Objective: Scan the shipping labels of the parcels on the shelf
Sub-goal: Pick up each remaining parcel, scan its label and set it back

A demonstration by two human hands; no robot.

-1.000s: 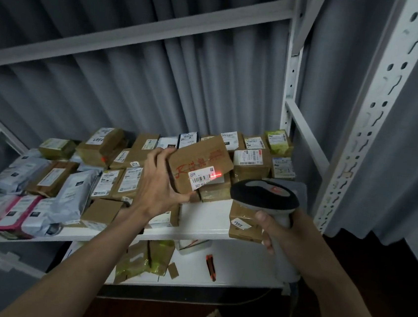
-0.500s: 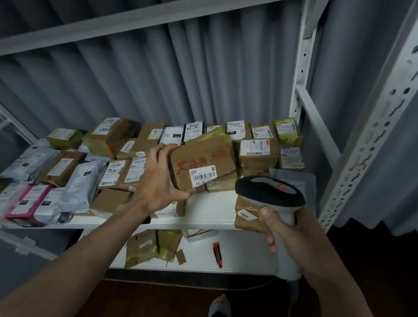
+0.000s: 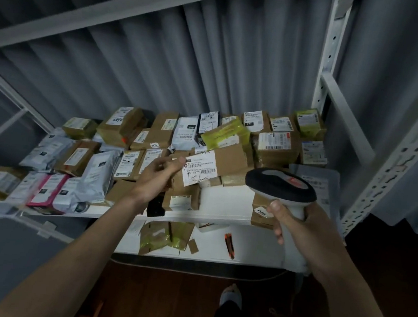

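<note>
Meanwhile, the left hand (image 3: 158, 178) pinches a brown parcel (image 3: 212, 167) above the shelf's (image 3: 223, 206) front edge while the right hand (image 3: 296, 225) grips the scanner (image 3: 281, 188).

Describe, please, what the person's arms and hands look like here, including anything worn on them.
Both forearms are bare up to the frame's lower edge: no sleeves, gloves, watch or bracelets show. The left hand and the right hand carry no visible rings or markings. Fingernails look short and unpainted, though the dim light limits detail.
</note>
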